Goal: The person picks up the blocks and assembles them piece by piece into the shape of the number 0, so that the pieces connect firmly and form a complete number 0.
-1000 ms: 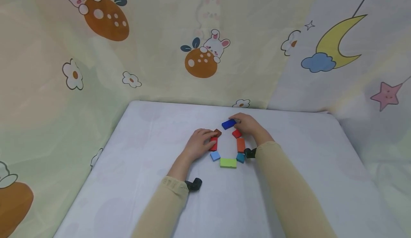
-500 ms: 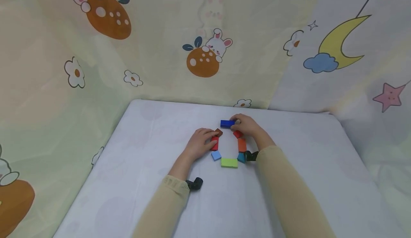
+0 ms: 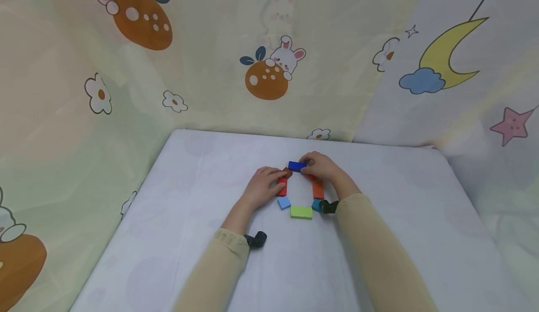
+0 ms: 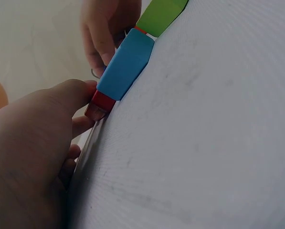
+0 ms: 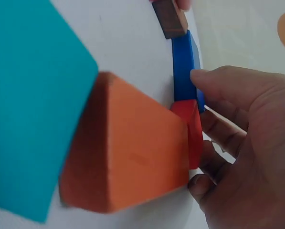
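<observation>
On the white-covered table, coloured blocks form a ring in the head view. The right hand [image 3: 322, 167] pinches a dark blue block [image 3: 296, 166] at the ring's far side. In the right wrist view that block lies between a brown block [image 5: 169, 20] and a small red block [image 5: 195, 131]. My left hand [image 3: 263, 185] is at the far left of the ring, its thumb over a longer red block [image 3: 282, 190] and a fingertip on the brown block. From the left wrist, thumb and forefinger sit either side of the red and brown ends, behind the light blue block [image 4: 126, 64].
An orange block [image 3: 318, 191] and a teal block [image 3: 316, 204] make up the ring's right side; a lime green block [image 3: 301, 213] lies nearest me. Black wrist cameras [image 3: 257, 240] jut out beside both sleeves. A patterned cloth [image 3: 210, 59] hangs behind the table.
The right hand has turned the dark blue block from slanted to nearly level and drawn it slightly nearer, up against the brown block. My left hand has stayed in place.
</observation>
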`<state>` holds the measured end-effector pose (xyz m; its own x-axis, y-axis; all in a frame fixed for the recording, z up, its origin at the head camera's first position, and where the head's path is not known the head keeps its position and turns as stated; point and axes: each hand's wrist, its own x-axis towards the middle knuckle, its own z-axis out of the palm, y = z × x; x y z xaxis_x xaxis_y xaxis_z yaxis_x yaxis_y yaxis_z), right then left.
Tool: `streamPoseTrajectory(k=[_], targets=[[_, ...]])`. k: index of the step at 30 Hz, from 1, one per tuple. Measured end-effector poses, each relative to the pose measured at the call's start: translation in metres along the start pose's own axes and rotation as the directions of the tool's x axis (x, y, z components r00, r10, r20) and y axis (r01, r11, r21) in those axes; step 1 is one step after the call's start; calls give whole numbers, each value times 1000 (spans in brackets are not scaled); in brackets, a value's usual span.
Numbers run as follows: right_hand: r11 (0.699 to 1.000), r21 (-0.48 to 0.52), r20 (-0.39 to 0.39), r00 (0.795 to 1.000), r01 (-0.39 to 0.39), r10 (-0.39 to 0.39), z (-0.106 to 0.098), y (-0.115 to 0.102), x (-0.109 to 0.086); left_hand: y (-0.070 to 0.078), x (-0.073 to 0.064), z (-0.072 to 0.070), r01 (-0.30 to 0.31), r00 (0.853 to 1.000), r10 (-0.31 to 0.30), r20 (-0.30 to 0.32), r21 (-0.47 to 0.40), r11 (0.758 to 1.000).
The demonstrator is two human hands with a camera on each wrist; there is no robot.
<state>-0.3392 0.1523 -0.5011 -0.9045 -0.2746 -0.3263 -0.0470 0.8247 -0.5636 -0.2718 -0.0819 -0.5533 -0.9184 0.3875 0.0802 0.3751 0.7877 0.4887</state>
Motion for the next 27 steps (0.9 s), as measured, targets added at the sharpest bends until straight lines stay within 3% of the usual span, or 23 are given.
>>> streamPoseTrajectory(k=[4,10,27], targets=[[998,-46,-22,999,42,-43,1,-4,-2,0,1,0,-6,1000,6,-3,1,1000],[996,-84,-29,999,33,-35,1,-4,-5,0,1,1,-9,1000,9,0,3,1000],[999,-31,-16,999,34,-35,-2,4,-8,0,0,1,-5,1000,5,-3,11,1000]])
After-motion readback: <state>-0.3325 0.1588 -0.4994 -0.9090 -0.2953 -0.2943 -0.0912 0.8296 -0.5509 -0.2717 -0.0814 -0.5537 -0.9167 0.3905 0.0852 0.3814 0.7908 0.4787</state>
